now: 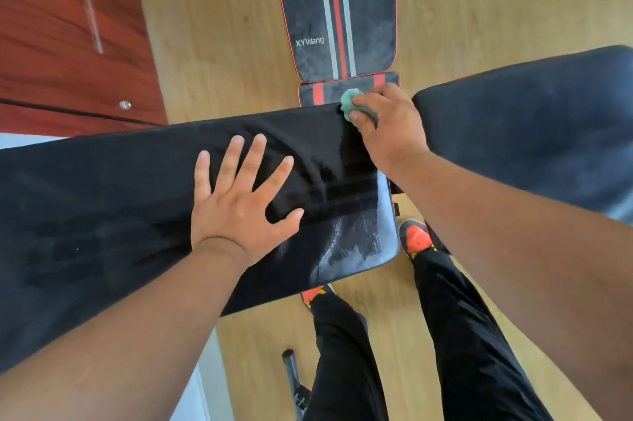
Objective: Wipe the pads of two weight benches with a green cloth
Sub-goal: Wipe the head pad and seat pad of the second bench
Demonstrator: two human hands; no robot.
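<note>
My right hand (387, 126) is clamped on a bunched green cloth (352, 103), pressing it at the far edge of the long black padded bench pad (102, 201) that runs across in front of me. My left hand (239, 201) lies flat on the same pad with its fingers (257, 153) spread apart, holding nothing. Near the pad's right end, a pale dusty patch (356, 242) shows beside darker streaks. A second black pad (534, 133) sits to the right, apart from the first. Beyond the cloth, a black bench pad with red and grey stripes (370, 9) lies on the light wooden floor (212, 43). My black trousers (459, 335) and orange-toed shoes (416, 237) stand below.
</note>
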